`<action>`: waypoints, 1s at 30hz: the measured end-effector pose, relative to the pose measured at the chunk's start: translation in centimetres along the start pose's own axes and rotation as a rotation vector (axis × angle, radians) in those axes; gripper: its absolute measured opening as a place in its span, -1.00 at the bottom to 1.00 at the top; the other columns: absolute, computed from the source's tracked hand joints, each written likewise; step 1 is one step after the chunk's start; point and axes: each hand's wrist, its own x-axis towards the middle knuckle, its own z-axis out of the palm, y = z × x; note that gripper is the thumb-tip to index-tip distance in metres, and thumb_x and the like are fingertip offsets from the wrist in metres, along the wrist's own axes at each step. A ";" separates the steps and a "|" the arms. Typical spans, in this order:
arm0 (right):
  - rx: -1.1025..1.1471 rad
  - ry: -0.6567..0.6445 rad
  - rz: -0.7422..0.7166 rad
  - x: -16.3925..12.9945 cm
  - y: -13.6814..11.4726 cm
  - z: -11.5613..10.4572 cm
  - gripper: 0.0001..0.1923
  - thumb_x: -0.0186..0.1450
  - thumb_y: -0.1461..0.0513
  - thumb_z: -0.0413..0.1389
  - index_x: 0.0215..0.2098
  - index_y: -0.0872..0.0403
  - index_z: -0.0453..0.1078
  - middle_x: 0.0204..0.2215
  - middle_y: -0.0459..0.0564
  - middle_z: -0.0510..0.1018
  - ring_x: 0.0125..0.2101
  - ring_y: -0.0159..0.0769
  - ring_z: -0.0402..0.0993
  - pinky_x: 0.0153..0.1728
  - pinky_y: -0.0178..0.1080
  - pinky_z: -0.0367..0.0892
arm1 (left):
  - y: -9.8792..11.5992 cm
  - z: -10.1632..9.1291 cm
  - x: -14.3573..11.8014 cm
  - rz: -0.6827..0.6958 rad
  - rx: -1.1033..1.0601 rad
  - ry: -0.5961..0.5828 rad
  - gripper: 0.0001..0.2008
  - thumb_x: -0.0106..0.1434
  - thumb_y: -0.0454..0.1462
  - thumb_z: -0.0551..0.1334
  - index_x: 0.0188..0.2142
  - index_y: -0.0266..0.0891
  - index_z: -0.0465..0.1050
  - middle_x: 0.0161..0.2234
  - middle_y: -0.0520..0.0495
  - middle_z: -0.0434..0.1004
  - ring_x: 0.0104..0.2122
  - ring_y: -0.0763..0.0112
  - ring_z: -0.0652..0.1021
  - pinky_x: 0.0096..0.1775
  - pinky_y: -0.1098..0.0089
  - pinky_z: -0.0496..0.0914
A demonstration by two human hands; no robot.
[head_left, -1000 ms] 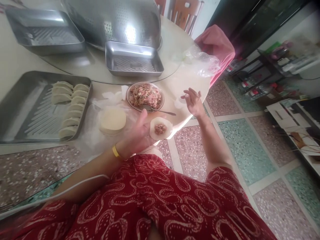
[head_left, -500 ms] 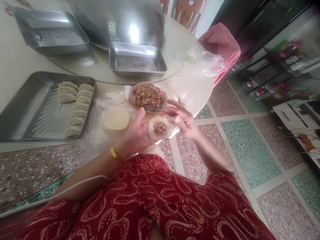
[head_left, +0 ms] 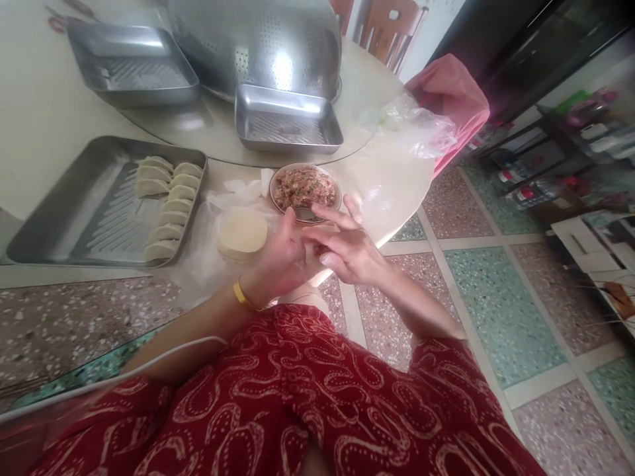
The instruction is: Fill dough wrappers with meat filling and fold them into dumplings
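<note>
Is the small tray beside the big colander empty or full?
Empty: the small tray shows only its bare ribbed metal bottom, nothing inside.

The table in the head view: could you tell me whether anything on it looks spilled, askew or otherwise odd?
Nothing is spilled. The dumplings lie in two neat rows in the tray, and the filling sits inside its bowl. The only untidy spot is the crumpled plastic bag at the table's far edge.
</note>
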 end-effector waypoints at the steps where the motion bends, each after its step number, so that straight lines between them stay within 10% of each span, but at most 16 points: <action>1: -0.034 -0.002 -0.004 0.0 -0.2 0.0 -0.51 0.49 -0.03 -0.23 0.21 -0.08 0.30 -0.12 -0.12 0.66 0.36 -0.26 0.11 0.46 0.11 -0.36 | 0.1 0.1 -0.1 0.000 -0.007 0.019 -0.28 0.38 0.17 -0.21 0.25 -0.18 0.30 -0.36 -0.07 0.62 -0.32 0.22 0.62 0.06 0.11 0.45; 15: -0.165 0.043 0.039 -1.9 -2.8 2.5 -0.42 0.40 -0.08 -0.04 0.35 -0.21 0.11 0.08 -0.10 0.57 0.35 -0.02 0.12 0.43 0.22 -0.47 | 0.5 0.6 -0.4 0.077 -0.055 0.035 -0.22 0.37 0.21 -0.24 0.15 -0.30 0.37 -0.10 -0.20 0.62 0.06 0.14 0.55 0.15 0.17 0.42; 30: -0.378 0.289 -0.153 -5.3 -2.6 3.2 -0.69 0.40 0.24 0.01 0.08 -0.06 0.39 0.02 -0.26 0.61 0.39 -0.31 0.01 0.47 0.03 -0.40 | 1.4 1.2 -1.4 0.154 0.042 0.012 -0.17 0.34 0.24 -0.26 0.12 -0.36 0.36 -0.06 -0.22 0.58 0.18 0.07 0.44 0.22 0.11 0.33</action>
